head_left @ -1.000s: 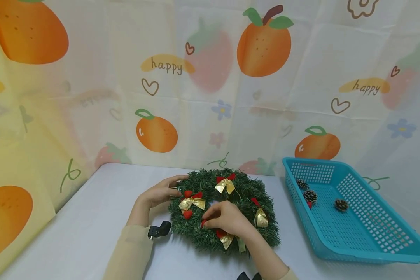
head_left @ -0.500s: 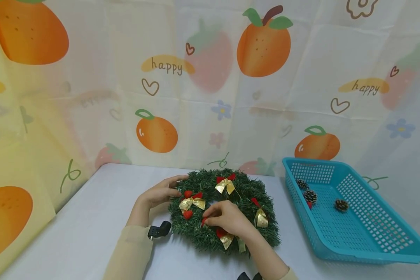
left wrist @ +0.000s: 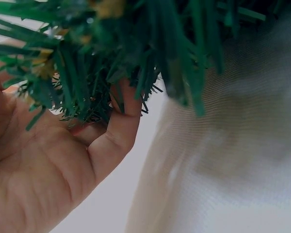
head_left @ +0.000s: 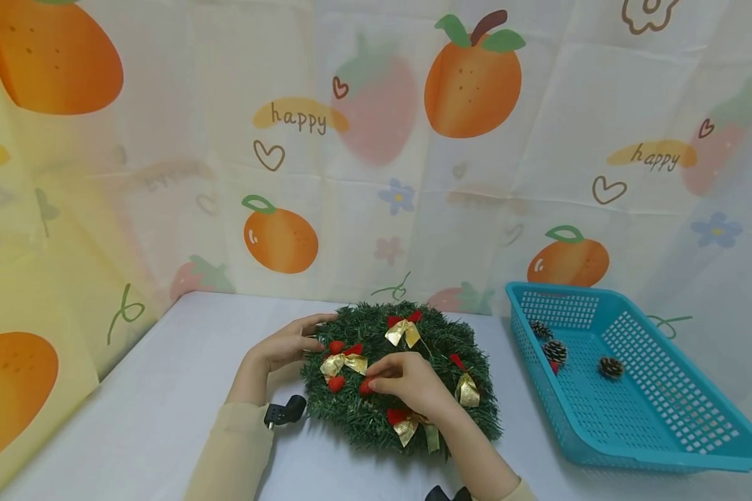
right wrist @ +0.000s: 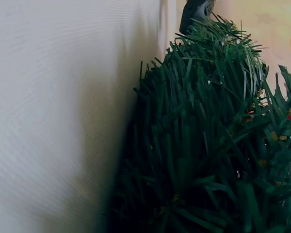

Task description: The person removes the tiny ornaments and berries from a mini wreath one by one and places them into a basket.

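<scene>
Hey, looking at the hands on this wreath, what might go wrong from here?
The small red ornament that the right hand pinches might drop into the greenery.
That forearm passes close to the front gold bow and could knock it askew.
If the left hand loosens on the wreath, it may shift.

The wreath [head_left: 376,417] is deep green, its bows [head_left: 404,331] shiny gold with red parts, its small balls [head_left: 335,383] bright red. The basket [head_left: 639,410] is turquoise, patterned with a lattice of holes; the pine cones [head_left: 611,367] are dark brown with pale tips. White covers the desk [head_left: 144,417]. The backdrop [head_left: 357,202] is whitish, yellow at left, printed with orange fruits, faded pink strawberries, blue and pink flowers, brown hearts and brown "happy" lettering on yellow-orange streaks. The sleeve [head_left: 232,445] is plain pale yellow.
</scene>
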The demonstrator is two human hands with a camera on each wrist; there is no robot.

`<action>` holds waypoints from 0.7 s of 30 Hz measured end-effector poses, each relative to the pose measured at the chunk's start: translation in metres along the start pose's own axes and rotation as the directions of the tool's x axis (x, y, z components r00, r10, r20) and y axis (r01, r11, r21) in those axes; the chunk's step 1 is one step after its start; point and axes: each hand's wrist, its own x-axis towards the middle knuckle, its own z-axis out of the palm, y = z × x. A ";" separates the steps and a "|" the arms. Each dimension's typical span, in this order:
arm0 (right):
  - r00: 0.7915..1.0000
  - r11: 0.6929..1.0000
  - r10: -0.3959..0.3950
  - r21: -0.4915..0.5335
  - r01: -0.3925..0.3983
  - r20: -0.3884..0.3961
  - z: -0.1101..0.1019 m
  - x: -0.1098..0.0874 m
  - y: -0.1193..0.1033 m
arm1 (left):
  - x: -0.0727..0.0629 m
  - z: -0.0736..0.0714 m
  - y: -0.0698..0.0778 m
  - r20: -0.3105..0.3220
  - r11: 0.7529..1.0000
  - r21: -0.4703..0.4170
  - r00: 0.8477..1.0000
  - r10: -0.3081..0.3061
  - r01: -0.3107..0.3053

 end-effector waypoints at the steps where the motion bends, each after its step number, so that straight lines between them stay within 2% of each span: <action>1: 1.000 1.000 -0.003 0.000 0.003 -0.003 -0.001 0.000 0.000 | 0.000 0.000 0.000 -0.001 1.000 0.000 1.000 -0.001 0.001; 10: 0.998 0.999 0.006 0.034 -0.004 -0.060 -0.011 -0.006 -0.007 | 0.001 0.001 -0.001 -0.007 1.000 -0.007 1.000 0.001 -0.001; 16: 0.995 0.994 0.001 0.106 0.009 -0.097 -0.024 -0.014 -0.012 | 0.001 0.001 -0.002 -0.009 1.000 -0.011 1.000 0.006 -0.006; 21: 0.989 0.992 0.011 0.125 0.008 -0.149 -0.037 -0.017 -0.015 | 0.002 0.000 -0.003 -0.009 1.000 0.005 1.000 0.005 -0.005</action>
